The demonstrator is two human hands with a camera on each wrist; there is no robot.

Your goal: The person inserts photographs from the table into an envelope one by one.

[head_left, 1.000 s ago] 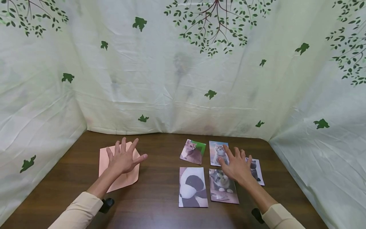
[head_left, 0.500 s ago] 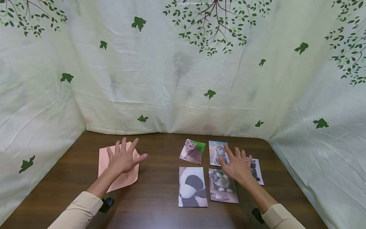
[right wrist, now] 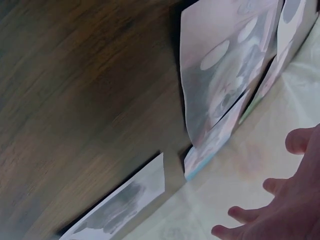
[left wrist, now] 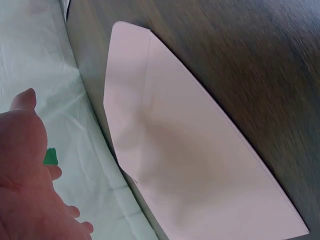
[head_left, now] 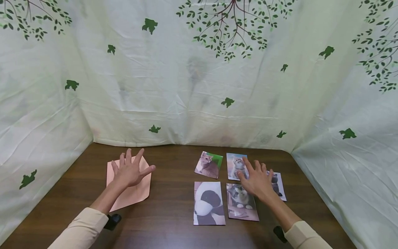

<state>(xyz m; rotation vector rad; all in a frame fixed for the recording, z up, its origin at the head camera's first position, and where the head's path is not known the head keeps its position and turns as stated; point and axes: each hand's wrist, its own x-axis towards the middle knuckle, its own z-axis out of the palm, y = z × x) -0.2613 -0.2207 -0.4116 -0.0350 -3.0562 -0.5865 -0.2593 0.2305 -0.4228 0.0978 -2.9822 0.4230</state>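
Note:
My left hand (head_left: 129, 173), fingers spread, hovers above a pink envelope (head_left: 136, 192) lying at the left of the table. In the left wrist view a gap separates the hand (left wrist: 25, 185) from the envelope (left wrist: 190, 150), whose flap faces the back curtain. Over the photo cards on the right hangs my right hand (head_left: 256, 181), fingers apart and holding nothing. It partly covers a card with a grey kitten on blue (head_left: 234, 166), a card with a crouching kitten (head_left: 242, 205) and a white-edged card with a dark animal (head_left: 278, 186).
Left of these cards lie a cat card with a green corner (head_left: 208, 165) and a black-and-white plush-like picture card (head_left: 209, 204). A leaf-print curtain (head_left: 186, 117) encloses the back and sides of the brown wooden table (head_left: 171, 214).
My left hand has shifted slightly to the left, uncovering more of the envelope's right side. The right hand and the cards have stayed in place.

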